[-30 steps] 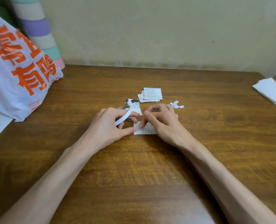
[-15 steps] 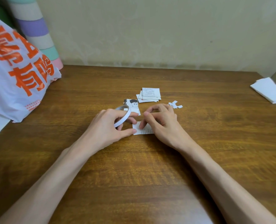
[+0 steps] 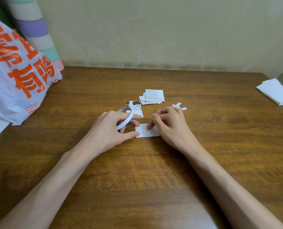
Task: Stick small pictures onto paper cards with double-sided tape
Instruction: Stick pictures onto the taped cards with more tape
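Little changed: the left grip (image 3: 107,131) still pinched the tape roll (image 3: 126,120); the curled right grip (image 3: 170,128) still pressed the card (image 3: 151,133).

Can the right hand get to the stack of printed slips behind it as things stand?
Probably yes: the right hand only touches the slip, and bare table lies between it and the stack.

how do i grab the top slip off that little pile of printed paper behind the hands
Pinch the top slip at its far right corner, coming from the right with the right hand, since the left hand grips the tape roll. The pile is fanned, lower slips poking out left and on the near side, so that corner looks least overlapped. It lies flat; nudge it sideways first.
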The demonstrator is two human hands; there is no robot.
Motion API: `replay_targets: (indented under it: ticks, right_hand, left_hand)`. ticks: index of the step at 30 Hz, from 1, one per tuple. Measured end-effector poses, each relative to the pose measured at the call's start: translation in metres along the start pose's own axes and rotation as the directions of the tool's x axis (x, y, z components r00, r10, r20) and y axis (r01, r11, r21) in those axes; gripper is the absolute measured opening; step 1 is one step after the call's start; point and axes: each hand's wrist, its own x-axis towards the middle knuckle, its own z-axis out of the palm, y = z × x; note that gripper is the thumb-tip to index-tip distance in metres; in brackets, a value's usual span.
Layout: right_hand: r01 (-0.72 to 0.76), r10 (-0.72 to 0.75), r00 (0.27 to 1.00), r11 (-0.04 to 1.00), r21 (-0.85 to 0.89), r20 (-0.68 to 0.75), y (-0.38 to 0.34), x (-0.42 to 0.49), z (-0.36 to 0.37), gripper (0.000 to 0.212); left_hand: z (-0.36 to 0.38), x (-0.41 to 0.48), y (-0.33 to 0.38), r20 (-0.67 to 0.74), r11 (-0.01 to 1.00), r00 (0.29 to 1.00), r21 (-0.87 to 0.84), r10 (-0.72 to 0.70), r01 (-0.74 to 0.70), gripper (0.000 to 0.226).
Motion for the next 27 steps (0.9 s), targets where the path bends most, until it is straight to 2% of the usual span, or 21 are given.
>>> replay_targets:
  ticks: [10,17,27]
  right_hand:
    - [-0.03,0.031,0.999,0.999,0.02,-0.023,-0.0027,-0.0007,-0.0031,0.044]
    - [-0.031,0.031,0.999,0.999,0.013,-0.022,-0.0034,-0.0012,-0.0039,0.045]
    - [-0.033,0.034,0.999,0.999,0.034,-0.027,-0.0038,-0.0019,-0.0033,0.045]
  left_hand:
    - [0.0006,0.001,0.0016,0.02,0.999,0.999,0.02,-0.032,0.031,0.024]
    - [0.0043,-0.0011,-0.0026,0.027,0.997,0.997,0.033,0.067,-0.068,0.028]
    - [0.0039,-0.0007,-0.0044,0.069,0.992,0.993,0.08,0.096,-0.101,0.019]
